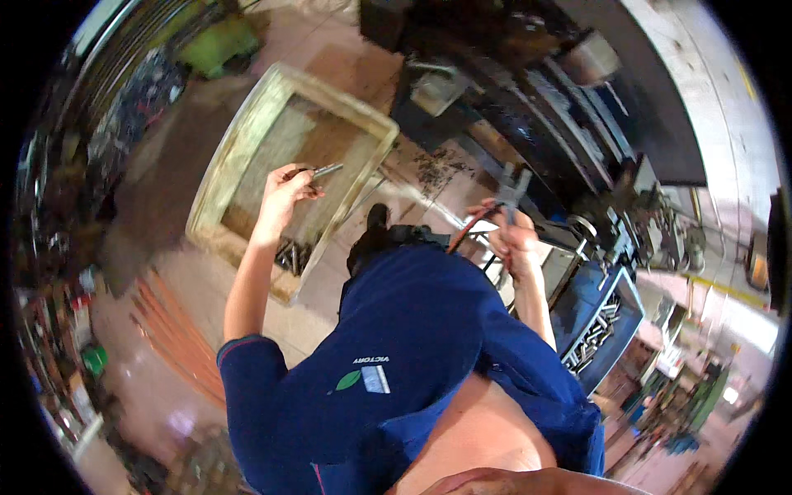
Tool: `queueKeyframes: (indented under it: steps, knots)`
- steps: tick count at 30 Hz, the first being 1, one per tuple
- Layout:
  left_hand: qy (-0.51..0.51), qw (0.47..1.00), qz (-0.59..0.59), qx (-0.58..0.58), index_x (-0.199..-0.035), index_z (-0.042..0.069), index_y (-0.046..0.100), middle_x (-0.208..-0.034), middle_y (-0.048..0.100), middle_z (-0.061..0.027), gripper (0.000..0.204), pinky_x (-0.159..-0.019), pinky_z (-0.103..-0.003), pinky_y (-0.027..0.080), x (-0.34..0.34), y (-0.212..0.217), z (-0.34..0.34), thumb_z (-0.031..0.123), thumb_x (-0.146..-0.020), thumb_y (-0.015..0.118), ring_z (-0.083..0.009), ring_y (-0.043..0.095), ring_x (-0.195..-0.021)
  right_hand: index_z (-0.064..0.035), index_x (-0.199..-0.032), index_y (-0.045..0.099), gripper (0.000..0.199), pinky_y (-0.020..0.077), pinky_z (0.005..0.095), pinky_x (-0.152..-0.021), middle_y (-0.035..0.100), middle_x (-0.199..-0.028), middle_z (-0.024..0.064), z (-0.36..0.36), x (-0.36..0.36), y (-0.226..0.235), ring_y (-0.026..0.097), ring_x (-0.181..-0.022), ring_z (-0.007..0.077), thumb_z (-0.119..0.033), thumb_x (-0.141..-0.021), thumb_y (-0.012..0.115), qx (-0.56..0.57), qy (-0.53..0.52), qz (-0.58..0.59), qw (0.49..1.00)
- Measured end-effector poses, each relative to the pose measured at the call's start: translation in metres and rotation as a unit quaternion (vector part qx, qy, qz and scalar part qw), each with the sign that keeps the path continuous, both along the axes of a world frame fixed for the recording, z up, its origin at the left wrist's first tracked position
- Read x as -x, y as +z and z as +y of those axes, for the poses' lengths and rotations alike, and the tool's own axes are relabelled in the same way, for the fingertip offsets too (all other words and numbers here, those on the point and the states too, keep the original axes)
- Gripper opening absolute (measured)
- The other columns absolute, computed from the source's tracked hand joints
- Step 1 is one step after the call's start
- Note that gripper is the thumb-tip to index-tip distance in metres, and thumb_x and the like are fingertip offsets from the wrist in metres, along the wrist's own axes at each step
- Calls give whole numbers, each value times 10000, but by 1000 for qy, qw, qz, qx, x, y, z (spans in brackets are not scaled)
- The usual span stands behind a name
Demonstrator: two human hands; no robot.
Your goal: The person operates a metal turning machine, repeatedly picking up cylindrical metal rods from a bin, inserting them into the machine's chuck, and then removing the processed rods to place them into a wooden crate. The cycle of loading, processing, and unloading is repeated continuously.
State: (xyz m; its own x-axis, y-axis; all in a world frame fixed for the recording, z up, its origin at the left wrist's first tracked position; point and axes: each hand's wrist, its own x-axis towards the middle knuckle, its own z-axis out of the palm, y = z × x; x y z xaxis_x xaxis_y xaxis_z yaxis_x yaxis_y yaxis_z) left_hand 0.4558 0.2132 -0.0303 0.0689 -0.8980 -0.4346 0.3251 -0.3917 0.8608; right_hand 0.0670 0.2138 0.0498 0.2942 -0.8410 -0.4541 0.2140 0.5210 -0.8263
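My left hand is raised over a shallow wooden tray, its fingers closed on a short, slim metal rod that points to the right. Several dark metal pieces lie in the tray's near corner. On the right, my right hand grips a pair of pliers. Their grey jaws point away from me and look parted; red and dark handles run back toward my body. Motion blur hides the finer detail of the jaws.
A blue bin holding many short metal pins stands close to my right forearm. Long copper-coloured bars lie on the floor at left. Dark machinery fills the far right. A green object is at the far left.
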Motion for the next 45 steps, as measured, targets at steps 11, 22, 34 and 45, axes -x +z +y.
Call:
queueKeyframes:
  steps: [11,22,34,45]
  knots:
    - [-190,960,-55,198,-901,-42,625,-736,636,-67,155,-596,-222,478,187,94,-77,84,-815,599,-102,588,-650,25,-818,534,333,415,316,-624,545,-713,106,-11,-2,26,523,-693,193,-215,-597,601,89,89,217,968]
    - [-334,917,-77,206,-930,-62,615,-744,624,-67,207,-589,-222,498,238,90,-99,112,-818,602,-103,585,-656,30,-756,472,288,420,397,-588,521,-674,215,0,15,5,527,-663,408,-138,-590,637,145,-60,314,936]
    - [-412,902,59,116,-1043,-15,546,-822,622,-60,298,-668,-238,480,251,61,-128,180,-827,606,-112,593,-731,-30,-777,513,203,374,256,-613,505,-695,30,1,21,-5,467,-657,139,-111,-591,531,10,-196,217,956]
    - [-590,782,23,198,-1119,-5,458,-999,549,-70,489,-835,-315,435,360,19,-93,149,-726,705,-158,534,-947,-53,-760,490,122,345,226,-524,456,-632,-16,-77,116,-37,420,-576,87,-31,-642,510,106,-395,170,897]
